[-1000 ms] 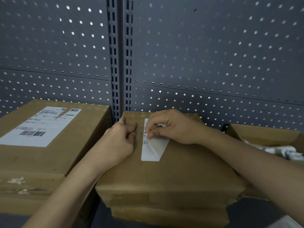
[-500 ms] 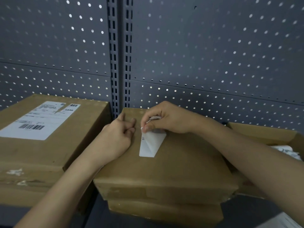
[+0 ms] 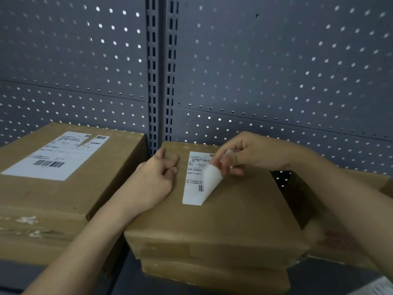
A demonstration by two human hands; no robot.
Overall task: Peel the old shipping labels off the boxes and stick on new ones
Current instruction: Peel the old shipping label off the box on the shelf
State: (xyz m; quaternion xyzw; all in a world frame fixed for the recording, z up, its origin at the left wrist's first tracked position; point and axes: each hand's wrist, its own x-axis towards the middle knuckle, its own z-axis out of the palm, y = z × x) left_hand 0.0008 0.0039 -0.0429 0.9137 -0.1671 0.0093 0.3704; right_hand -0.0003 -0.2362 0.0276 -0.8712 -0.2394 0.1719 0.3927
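Middle box (image 3: 223,218): label (image 3: 194,193) on its top, left strip stuck flat, right part lifted and curled over. Right hand (image 3: 246,155) above box's far side, fingers (image 3: 223,163) pinching the curled label edge. Left hand (image 3: 156,177) rests on box top just left of label, fingers loosely bent, gripping nothing. Second box (image 3: 70,201) left of middle box, label (image 3: 56,156) flat.
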